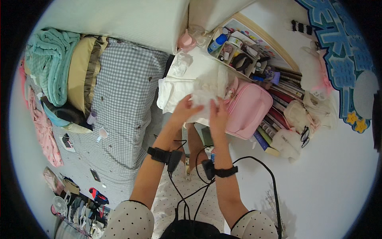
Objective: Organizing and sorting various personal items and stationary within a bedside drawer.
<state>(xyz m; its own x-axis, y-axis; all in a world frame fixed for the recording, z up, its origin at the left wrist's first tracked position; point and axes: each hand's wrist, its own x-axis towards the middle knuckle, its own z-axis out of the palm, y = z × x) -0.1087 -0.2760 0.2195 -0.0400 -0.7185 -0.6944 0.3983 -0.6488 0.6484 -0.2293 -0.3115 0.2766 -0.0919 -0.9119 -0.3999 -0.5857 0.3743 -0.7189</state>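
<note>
Both hands are over the near part of a white table [204, 67]. A crumpled, whitish translucent sheet or bag [204, 100] is held between my left hand [186, 110] and my right hand [218, 115]. Its exact material cannot be told. Folded white cloth or paper [176, 91] lies just left of the hands. Farther back is a crumpled clear plastic wrapper [181, 64]. The pink zippered case [250, 109] stands close to the right of my right hand.
An organizer [232, 64] with bottles and small items stands at the back right, near a pink bottle-shaped thing [187, 41]. Books [277, 110] and plush toys line the right side. A bed with a checkered cover [128, 80] lies left. Black cables hang from both wrist straps.
</note>
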